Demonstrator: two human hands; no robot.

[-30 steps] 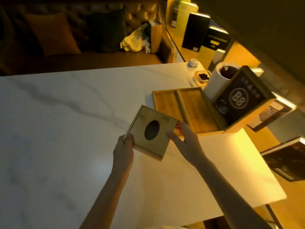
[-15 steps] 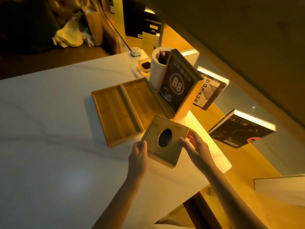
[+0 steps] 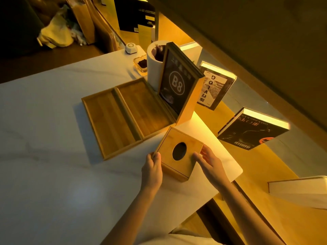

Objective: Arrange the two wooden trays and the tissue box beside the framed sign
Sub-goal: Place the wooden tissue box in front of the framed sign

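fingers (image 3: 157, 156) of the left hand (image 3: 151, 171) curl against the left side of the tissue box (image 3: 178, 153), thumb at its upper corner, while the right hand (image 3: 211, 163) lies with its digits spread flat on the box's right top edge; both press the box between them rather than closing round it. the wooden box, with a dark oval hole in its lid, sits on the white marble surface (image 3: 53, 174) at centre frame, just below the framed sign (image 3: 177, 85) marked b8, not touching it. left of the sign, two wooden trays lie side by side and touching: the left tray (image 3: 108, 122) and the right tray (image 3: 143, 108), the latter meeting the sign's base. behind the sign, toward the upper centre, stands a white cylinder (image 3: 153, 71).
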